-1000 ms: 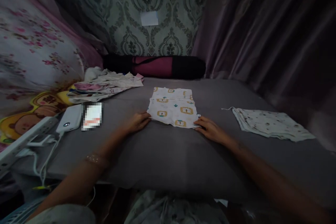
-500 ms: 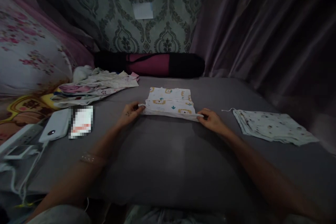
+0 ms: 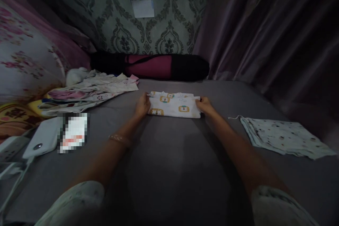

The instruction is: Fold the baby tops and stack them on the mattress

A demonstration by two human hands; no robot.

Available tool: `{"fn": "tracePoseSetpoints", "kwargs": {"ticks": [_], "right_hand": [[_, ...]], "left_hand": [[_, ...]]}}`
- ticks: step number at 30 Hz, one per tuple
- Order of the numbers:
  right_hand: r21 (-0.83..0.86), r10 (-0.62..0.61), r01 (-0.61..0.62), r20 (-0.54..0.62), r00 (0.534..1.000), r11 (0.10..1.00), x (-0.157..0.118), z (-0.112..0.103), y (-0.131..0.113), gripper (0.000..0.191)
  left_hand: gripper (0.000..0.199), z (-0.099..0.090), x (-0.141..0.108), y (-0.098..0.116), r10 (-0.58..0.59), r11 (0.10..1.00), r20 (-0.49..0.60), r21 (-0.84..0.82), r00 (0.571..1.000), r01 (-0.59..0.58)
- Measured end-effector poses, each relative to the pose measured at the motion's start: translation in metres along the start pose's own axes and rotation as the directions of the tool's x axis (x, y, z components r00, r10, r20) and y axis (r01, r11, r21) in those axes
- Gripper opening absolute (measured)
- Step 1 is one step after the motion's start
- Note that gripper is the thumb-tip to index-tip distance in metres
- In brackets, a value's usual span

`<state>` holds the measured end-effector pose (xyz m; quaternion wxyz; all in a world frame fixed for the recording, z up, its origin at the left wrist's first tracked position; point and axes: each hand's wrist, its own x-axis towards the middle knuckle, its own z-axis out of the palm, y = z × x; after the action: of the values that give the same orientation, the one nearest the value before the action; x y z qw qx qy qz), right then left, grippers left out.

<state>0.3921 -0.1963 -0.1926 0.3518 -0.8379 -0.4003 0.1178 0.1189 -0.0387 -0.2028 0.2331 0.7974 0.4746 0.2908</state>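
Note:
A white cloth garment (image 3: 173, 105) printed with yellow-brown animal motifs lies on the grey sheet, its near part folded over toward the far side. Its exact kind does not show. At the left end my left hand (image 3: 143, 104) is closed on the fold. My right hand (image 3: 204, 106) pinches the right end, thumb and fingers together. Both arms reach forward, and a bracelet (image 3: 119, 139) circles the left forearm.
To the right lies a folded pale printed cloth (image 3: 284, 136) with a drawstring. Clothes (image 3: 103, 86) are heaped at the far left. Nearer stand a white power bank (image 3: 43, 137) with a cable, a power strip (image 3: 12, 146) and a blurred-out item (image 3: 75, 132). A black-and-magenta long bag (image 3: 150, 66) lines the wall.
Both hands have carried the garment's near edge up and away from me, folding it over the far part. The cloth is now shorter front to back.

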Motion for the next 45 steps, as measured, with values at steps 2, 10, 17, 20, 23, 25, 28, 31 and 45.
{"fn": "tracePoseSetpoints", "kwargs": {"ticks": [2,10,17,20,23,25,28,31,45], "right_hand": [[-0.124,0.057,-0.062,-0.049,0.997,0.990,0.007,0.007,-0.005,0.026],[-0.280,-0.032,-0.003,-0.119,0.992,0.960,0.012,0.023,-0.011,0.033],[-0.374,-0.008,-0.033,-0.108,0.994,0.927,0.017,0.022,-0.014,0.034],[-0.400,0.030,-0.068,-0.102,0.994,0.914,0.020,0.024,-0.014,0.037],[-0.412,0.054,-0.092,-0.102,0.993,0.906,0.023,0.028,-0.011,0.039],[-0.419,0.073,-0.117,-0.120,0.990,0.900,0.026,0.032,-0.008,0.040],[-0.417,0.104,-0.163,-0.161,0.981,0.894,0.030,0.035,-0.005,0.039],[-0.400,0.141,-0.194,-0.159,0.977,0.896,0.033,0.033,-0.004,0.037],[-0.498,-0.358,0.336,0.054,0.932,0.799,-0.003,0.059,-0.058,0.045]], "left_hand": [[0.030,0.004,0.004,0.002,0.000,0.997,0.013,0.075,1.000,-0.001],[0.034,0.016,0.025,0.003,-0.030,0.953,0.049,0.303,0.998,0.014],[0.043,0.018,0.035,0.007,-0.065,0.925,0.100,0.380,0.993,0.022],[0.033,0.021,0.038,0.007,-0.071,0.920,0.108,0.392,0.992,0.023],[0.030,0.024,0.042,0.004,-0.104,0.917,0.101,0.396,0.990,0.056],[0.031,0.026,0.043,0.002,-0.127,0.913,0.090,0.400,0.988,0.081],[0.032,0.027,0.045,0.000,-0.157,0.912,0.076,0.394,0.985,0.115],[0.034,0.024,0.045,0.001,-0.181,0.920,0.072,0.366,0.981,0.143],[0.039,0.045,0.012,0.043,0.197,0.910,0.181,0.332,0.964,-0.248]]}}
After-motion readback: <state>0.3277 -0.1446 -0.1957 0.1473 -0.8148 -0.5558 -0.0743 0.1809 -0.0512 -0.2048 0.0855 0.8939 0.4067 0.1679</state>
